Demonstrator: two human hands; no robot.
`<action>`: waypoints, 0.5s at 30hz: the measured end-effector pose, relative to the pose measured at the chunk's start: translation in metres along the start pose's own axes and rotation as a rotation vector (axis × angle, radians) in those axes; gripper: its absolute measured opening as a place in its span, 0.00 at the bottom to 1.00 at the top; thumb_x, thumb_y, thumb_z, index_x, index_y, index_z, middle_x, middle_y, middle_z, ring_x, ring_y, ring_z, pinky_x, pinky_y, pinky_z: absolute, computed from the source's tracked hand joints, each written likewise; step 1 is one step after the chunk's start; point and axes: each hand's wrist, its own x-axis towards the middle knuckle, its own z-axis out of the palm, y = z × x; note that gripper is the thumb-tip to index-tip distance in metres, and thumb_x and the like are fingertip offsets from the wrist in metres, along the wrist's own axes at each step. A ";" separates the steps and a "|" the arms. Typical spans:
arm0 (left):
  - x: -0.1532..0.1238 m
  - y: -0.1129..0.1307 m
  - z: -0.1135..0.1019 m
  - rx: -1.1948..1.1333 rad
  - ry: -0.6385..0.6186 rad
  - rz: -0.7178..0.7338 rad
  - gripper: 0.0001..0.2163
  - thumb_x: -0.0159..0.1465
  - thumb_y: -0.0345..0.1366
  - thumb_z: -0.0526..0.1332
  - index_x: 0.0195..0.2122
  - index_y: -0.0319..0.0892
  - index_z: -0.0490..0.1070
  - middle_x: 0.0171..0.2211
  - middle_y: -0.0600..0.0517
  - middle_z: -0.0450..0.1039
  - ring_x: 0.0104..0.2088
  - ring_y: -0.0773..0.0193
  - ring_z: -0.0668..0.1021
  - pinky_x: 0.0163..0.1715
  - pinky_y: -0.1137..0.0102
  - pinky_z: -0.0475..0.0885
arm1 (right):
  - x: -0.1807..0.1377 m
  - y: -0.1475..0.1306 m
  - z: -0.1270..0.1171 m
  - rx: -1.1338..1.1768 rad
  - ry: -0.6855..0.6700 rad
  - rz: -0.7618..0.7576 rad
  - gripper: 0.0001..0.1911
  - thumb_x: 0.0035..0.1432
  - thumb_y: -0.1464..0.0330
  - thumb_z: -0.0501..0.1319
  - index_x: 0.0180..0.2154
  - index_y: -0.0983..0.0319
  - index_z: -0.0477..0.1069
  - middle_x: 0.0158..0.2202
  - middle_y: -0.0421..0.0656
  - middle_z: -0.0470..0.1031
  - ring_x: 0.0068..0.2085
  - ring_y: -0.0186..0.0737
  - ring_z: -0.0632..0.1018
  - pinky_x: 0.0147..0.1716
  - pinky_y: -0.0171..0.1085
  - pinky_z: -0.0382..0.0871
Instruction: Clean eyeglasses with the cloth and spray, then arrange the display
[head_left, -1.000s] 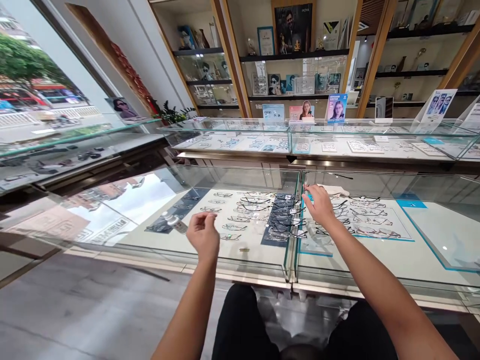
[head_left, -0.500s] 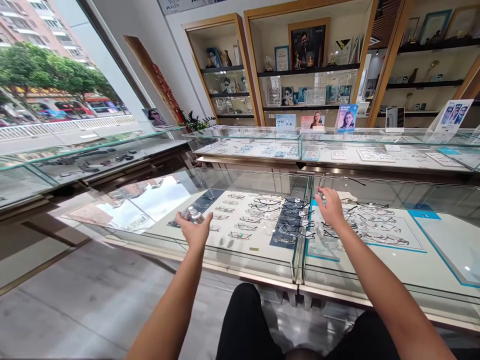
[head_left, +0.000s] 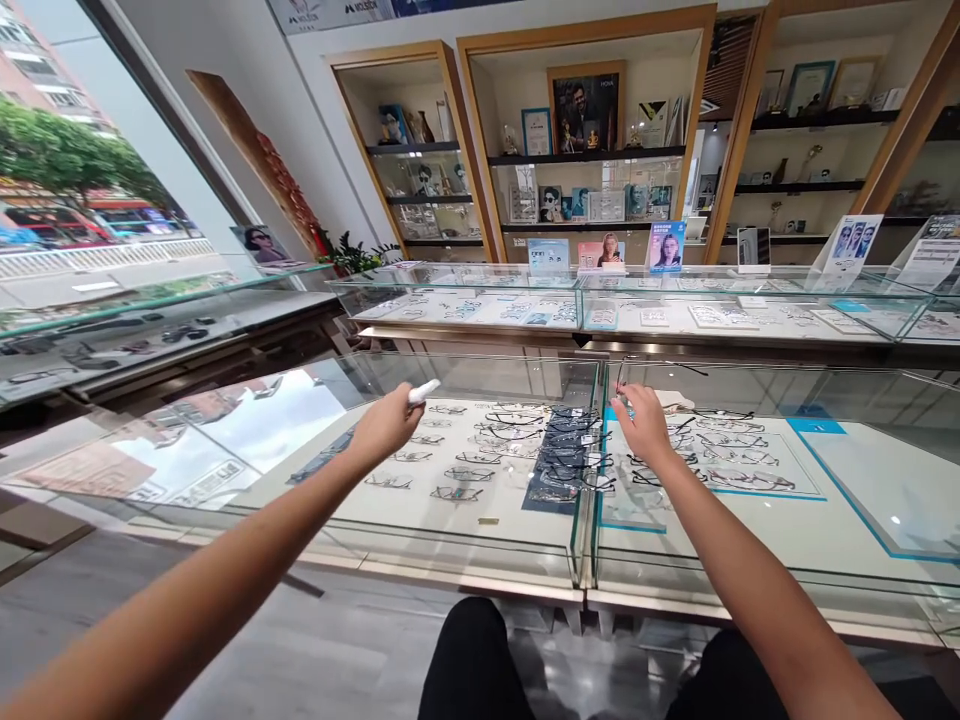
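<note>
My left hand (head_left: 386,428) is closed around a small white bottle (head_left: 424,391), whose tip points up and to the right; most of it is hidden by the fingers. Over the seam between two glass cases, my right hand (head_left: 641,418) pinches a pair of eyeglasses. One thin dark temple of these eyeglasses (head_left: 686,370) sticks out to the right above the hand, while the lenses are hard to make out. Beneath both hands, several rows of eyeglasses (head_left: 480,458) show in the glass display case (head_left: 450,545).
Dark-framed eyeglasses (head_left: 574,455) lie closely packed near the seam. More glass cases (head_left: 465,305) with small advertising cards (head_left: 666,246) run across the back. A window-side case (head_left: 150,320) stands at left. Wooden wall shelves (head_left: 480,150) rise behind. My knees are below the front edge.
My left hand has turned over and moved up and right with the bottle, now tipped toward my right hand. My right hand keeps its pinch on the eyeglasses. The view has swung slightly right.
</note>
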 end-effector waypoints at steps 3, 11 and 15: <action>0.034 0.031 0.000 -0.102 -0.064 0.088 0.14 0.62 0.38 0.72 0.28 0.43 0.68 0.27 0.55 0.69 0.43 0.55 0.79 0.47 0.65 0.73 | -0.001 -0.001 -0.003 0.001 0.001 0.003 0.23 0.76 0.57 0.51 0.57 0.60 0.77 0.49 0.51 0.81 0.51 0.54 0.77 0.53 0.52 0.72; 0.029 0.101 0.100 -0.479 0.091 0.004 0.16 0.70 0.47 0.66 0.47 0.39 0.74 0.43 0.49 0.76 0.41 0.61 0.78 0.42 0.63 0.78 | -0.003 -0.006 -0.010 0.010 0.006 0.024 0.23 0.76 0.59 0.49 0.56 0.60 0.78 0.48 0.51 0.81 0.48 0.53 0.75 0.50 0.52 0.71; -0.022 0.143 0.169 -0.730 -0.184 0.094 0.27 0.59 0.64 0.68 0.31 0.42 0.69 0.26 0.55 0.67 0.26 0.68 0.68 0.25 0.71 0.64 | -0.005 -0.012 -0.014 0.010 0.024 0.028 0.21 0.76 0.59 0.50 0.53 0.58 0.79 0.47 0.49 0.80 0.47 0.52 0.76 0.49 0.50 0.71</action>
